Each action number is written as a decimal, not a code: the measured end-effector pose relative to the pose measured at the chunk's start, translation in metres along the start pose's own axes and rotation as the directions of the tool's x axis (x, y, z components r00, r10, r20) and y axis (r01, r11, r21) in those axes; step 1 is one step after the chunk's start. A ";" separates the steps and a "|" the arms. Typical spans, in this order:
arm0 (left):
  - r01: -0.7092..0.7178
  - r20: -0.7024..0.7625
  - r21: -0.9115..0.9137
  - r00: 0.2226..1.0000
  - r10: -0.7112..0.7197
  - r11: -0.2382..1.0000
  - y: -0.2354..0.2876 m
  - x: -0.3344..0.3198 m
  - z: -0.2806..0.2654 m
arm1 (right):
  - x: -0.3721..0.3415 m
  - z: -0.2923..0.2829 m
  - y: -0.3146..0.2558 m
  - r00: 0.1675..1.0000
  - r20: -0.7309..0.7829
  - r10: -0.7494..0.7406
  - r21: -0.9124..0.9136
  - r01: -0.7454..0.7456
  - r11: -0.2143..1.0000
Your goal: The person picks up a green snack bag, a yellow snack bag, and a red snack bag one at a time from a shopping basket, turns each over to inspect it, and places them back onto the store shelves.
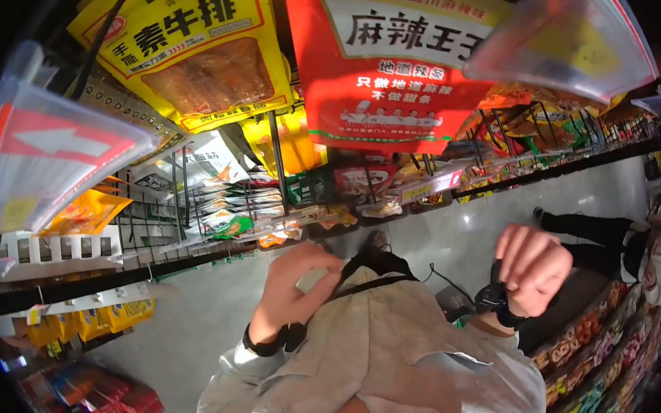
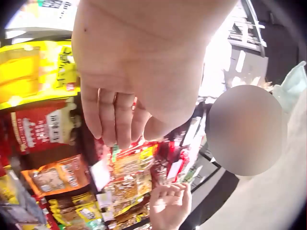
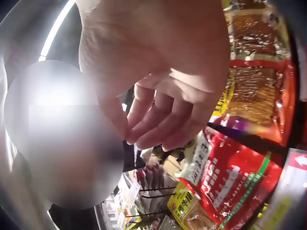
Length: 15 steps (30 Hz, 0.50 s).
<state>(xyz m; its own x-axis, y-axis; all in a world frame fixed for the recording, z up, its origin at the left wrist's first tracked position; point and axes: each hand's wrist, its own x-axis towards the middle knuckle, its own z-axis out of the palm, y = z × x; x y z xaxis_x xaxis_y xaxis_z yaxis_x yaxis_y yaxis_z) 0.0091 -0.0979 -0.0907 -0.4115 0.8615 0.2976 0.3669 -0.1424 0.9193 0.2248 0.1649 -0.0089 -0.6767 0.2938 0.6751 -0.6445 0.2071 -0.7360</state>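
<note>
Both hands are raised in front of the body, and neither holds anything. The left hand (image 1: pixel 296 282) has relaxed, slightly bent fingers; its palm side fills the top of the left wrist view. Loosely curled fingers show on the right hand (image 3: pixel 158 96), with the thumb near the fingertips. Ahead of the hands hang a yellow snack bag (image 1: pixel 203 46) and a large red snack bag (image 1: pixel 387 93), both with Chinese print. The red bag (image 3: pixel 235 177) also appears below the right hand in the right wrist view.
Wire racks (image 1: pixel 148 222) hold several rows of packaged snacks. Clear plastic price holders (image 1: pixel 61 143) jut out near the head. Another person's legs (image 1: pixel 591 233) stand in the aisle at right. Grey floor (image 1: pixel 178 335) lies below, and more packets (image 1: pixel 586 339) line the right side.
</note>
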 end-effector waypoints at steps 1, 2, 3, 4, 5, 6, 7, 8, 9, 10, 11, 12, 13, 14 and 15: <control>0.062 0.001 0.015 0.998 -0.062 0.998 -0.014 -0.007 0.005 | -0.013 0.008 0.001 0.988 -0.110 0.108 -0.014 -0.110 0.994; 0.120 0.009 0.028 0.993 -0.121 0.992 -0.029 -0.013 0.011 | -0.027 0.011 0.007 0.967 -0.188 0.171 -0.009 -0.176 0.984; 0.172 0.015 0.041 0.985 -0.173 0.984 -0.041 -0.016 0.016 | -0.038 0.014 0.011 0.944 -0.233 0.233 -0.046 -0.250 0.967; 0.171 0.044 0.062 0.984 -0.174 0.983 -0.051 -0.018 0.019 | -0.047 0.016 0.014 0.916 -0.277 0.291 -0.078 -0.324 0.943; 0.182 0.081 0.079 0.979 -0.188 0.980 -0.062 -0.025 0.021 | -0.060 0.021 0.015 0.887 -0.310 0.342 -0.051 -0.375 0.926; 0.192 0.096 0.105 0.975 -0.202 0.976 -0.065 -0.028 0.022 | -0.068 0.023 0.018 0.864 -0.321 0.388 -0.015 -0.414 0.910; 0.184 0.095 0.128 0.976 -0.197 0.974 -0.068 -0.029 0.024 | -0.072 0.023 0.020 0.864 -0.311 0.396 -0.006 -0.418 0.908; 0.150 0.106 0.163 0.980 -0.169 0.975 -0.070 -0.028 0.025 | -0.076 0.024 0.020 0.854 -0.313 0.416 -0.009 -0.441 0.898; 0.116 0.113 0.197 0.984 -0.140 0.974 -0.070 -0.024 0.027 | -0.078 0.025 0.019 0.845 -0.310 0.436 -0.013 -0.463 0.886; 0.083 0.121 0.233 0.986 -0.113 0.969 -0.068 -0.023 0.029 | -0.082 0.024 0.018 0.835 -0.307 0.456 -0.014 -0.483 0.875; 0.071 0.085 0.271 0.992 -0.098 0.960 -0.064 -0.022 0.033 | -0.086 0.021 0.017 0.830 -0.268 0.489 0.008 -0.505 0.863; 0.072 0.064 0.295 0.993 -0.095 0.953 -0.060 -0.021 0.037 | -0.091 0.017 0.017 0.805 -0.267 0.530 -0.049 -0.561 0.827; 0.070 0.043 0.323 0.995 -0.089 0.944 -0.054 -0.020 0.040 | -0.096 0.013 0.019 0.780 -0.266 0.566 -0.105 -0.607 0.788; 0.068 0.020 0.352 0.997 -0.080 0.933 -0.050 -0.020 0.046 | -0.101 0.007 0.022 0.756 -0.266 0.598 -0.163 -0.647 0.745; 0.092 -0.038 0.354 0.996 -0.084 0.931 -0.045 -0.022 0.056 | -0.104 0.000 0.026 0.764 -0.255 0.592 -0.353 -0.644 0.679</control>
<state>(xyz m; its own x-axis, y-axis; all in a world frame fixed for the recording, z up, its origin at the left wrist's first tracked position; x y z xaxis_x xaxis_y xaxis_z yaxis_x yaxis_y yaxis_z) 0.0482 -0.0837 -0.1531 -0.4719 0.8514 0.2291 0.5989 0.1189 0.7919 0.2785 0.1399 -0.0982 -0.8081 0.5852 0.0673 0.1242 0.2808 -0.9517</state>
